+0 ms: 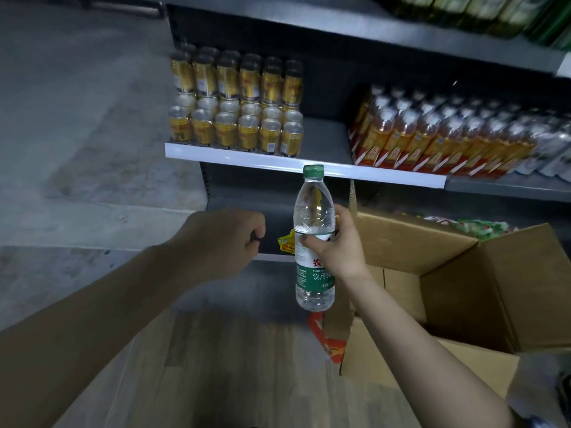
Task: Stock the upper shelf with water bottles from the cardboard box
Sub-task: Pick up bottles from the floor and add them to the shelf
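1. Right hand [338, 245] has a water bottle [314, 239] wrapped in its fingers, gripping it around the middle just above the green label. Bottle's upright, green cap on top, held up in the air, not resting on anything.
2. Left hand [225, 239] is just left of the bottle, not touching it. Fingers curled in loosely, nothing in them.
3. The cardboard box [463, 273] sits open to the right of and below the right hand, flaps up. Can't really see what's inside from this angle.
4. Above both hands is a shelf [327, 140] with a white front edge; the bottle's cap lines up right in front of that edge.
5. Up on that shelf: stacked gold cans [238, 103] above the left hand, and a wrapped pack of amber drink bottles [432, 137] up and to the right of the right hand, with a bare gap between them.
6. Wood-look floor [231, 366] under both arms.
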A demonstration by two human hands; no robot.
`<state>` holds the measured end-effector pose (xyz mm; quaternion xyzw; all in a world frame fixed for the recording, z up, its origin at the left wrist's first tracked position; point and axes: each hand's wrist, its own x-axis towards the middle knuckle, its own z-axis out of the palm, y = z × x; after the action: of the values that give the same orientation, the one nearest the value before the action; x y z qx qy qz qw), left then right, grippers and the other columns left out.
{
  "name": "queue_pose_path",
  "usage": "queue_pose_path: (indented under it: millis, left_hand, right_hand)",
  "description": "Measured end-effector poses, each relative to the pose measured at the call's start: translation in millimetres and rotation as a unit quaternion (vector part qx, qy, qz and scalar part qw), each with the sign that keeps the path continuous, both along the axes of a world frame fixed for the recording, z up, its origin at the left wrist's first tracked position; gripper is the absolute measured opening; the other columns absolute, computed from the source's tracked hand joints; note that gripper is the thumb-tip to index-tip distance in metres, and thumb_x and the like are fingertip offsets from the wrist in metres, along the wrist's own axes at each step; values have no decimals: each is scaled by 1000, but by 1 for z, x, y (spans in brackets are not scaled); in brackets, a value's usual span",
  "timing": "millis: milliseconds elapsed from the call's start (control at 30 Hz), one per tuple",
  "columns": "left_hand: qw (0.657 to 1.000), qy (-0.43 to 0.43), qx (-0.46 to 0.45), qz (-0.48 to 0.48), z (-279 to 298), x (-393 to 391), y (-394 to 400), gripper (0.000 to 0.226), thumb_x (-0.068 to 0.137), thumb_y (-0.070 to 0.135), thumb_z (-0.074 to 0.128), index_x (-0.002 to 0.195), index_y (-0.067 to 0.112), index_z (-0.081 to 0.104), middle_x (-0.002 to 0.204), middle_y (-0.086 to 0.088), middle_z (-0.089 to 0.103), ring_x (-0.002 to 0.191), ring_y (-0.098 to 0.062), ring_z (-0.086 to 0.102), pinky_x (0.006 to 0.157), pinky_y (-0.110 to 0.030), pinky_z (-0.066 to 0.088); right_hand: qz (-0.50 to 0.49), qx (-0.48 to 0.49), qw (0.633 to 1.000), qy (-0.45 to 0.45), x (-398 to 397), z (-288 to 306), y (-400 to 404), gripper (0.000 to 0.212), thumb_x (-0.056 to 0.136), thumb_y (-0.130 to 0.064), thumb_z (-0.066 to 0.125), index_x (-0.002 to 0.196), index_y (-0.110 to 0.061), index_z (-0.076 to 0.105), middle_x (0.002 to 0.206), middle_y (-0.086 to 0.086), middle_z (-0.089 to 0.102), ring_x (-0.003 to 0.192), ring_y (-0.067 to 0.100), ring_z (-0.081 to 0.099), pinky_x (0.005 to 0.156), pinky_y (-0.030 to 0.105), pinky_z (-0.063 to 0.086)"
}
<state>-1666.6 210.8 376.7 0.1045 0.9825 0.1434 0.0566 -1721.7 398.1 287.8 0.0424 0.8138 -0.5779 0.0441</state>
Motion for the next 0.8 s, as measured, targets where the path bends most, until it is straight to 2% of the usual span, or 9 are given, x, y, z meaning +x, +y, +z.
queue_pose_path:
  millis: [100,233,367,467,600,733,800]
  left_hand:
    - [1000,29,1,2,15,-3,6,18,90,21,50,105,18,59,92,3,61,82,-16,51,71,-27,42]
    - [998,67,-13,-2,31,-3,11,18,89,20,49,105,18,59,98,-1,64,88,-18,55,75,-29,45]
    - [997,71,-27,0,46,-8,10,19,91,21,47,107,19,58,104,0,63,95,-18,55,75,-27,44]
    - [997,72,-35,1,57,-14,9,20,92,23,45,108,21,56,107,2,61,98,-16,54,66,-19,37]
    - [996,78,-47,8,69,-26,5,19,93,25,44,108,24,55,106,7,59,96,-12,51,73,-25,36]
    - [996,69,-49,2,82,-43,0,19,93,26,43,108,26,54,97,10,57,93,-12,52,76,-27,42]
    - [996,73,-53,-2,89,-54,-3,19,93,27,43,108,26,53,99,9,59,94,-14,54,77,-29,44]
  right_hand:
    - [3,-4,1000,20,-1,25,8,63,61,-16,80,113,-29,46,104,-3,67,93,20,65,86,49,52]
    - [16,-14,999,47,-3,55,16,61,64,-9,80,111,-29,46,101,-5,65,93,16,64,87,45,53]
    - [13,-7,997,81,-5,82,14,61,55,-24,81,102,-42,46,103,-3,65,92,16,64,85,44,53]
    - [24,-12,995,93,-7,100,14,60,65,-15,79,108,-35,43,96,-8,65,88,12,62,82,38,53]
    - [31,-27,992,120,-12,122,9,61,69,-8,77,115,-27,43,93,-18,58,84,0,57,75,24,51]
    - [29,-24,988,152,-27,140,3,65,67,-8,78,120,-22,43,100,-15,57,90,0,57,76,19,48]
    - [28,-18,985,169,-37,148,0,65,67,-9,79,119,-23,43,101,-18,56,90,-3,56,73,12,47]
